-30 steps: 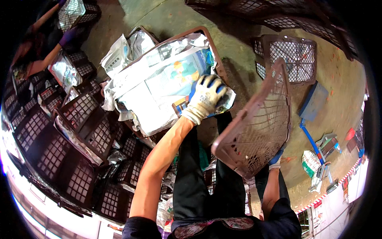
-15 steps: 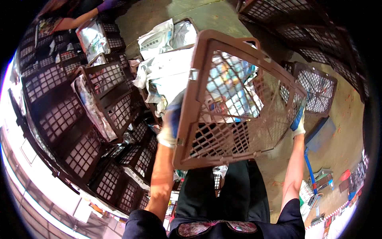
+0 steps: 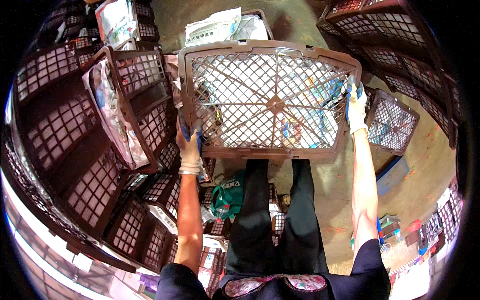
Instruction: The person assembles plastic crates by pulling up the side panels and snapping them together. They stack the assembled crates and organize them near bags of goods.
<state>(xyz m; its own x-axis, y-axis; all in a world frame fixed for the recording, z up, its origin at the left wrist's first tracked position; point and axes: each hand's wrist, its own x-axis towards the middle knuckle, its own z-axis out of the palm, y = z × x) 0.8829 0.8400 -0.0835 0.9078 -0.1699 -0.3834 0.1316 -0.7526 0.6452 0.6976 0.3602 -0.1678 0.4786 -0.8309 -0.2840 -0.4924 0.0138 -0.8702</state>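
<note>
Both arms (image 3: pixel 189 220) extended | left grip (image 3: pixel 190 146), right grip (image 3: pixel 356 106) clasping lattice panel (image 3: pixel 275 104)

Light uneven. Brown plastic lattice basket (image 3: pixel 275 104) at centre reads sharp, ribs dark against brightness behind; white printed newspaper sheets (image 3: pixel 215 25) past its top edge glare. Stacked dark-brown plastic lattice crates (image 3: pixel 61 122), left, sit in shade; black cloth trousers (image 3: pixel 252 225) lose most detail. Bare right forearm (image 3: pixel 365 185) strongly lit. Lower-left rim blown out white, violet-fringed. Fisheye bends straight edges outward; corners black; far-right clutter too soft to read.
</note>
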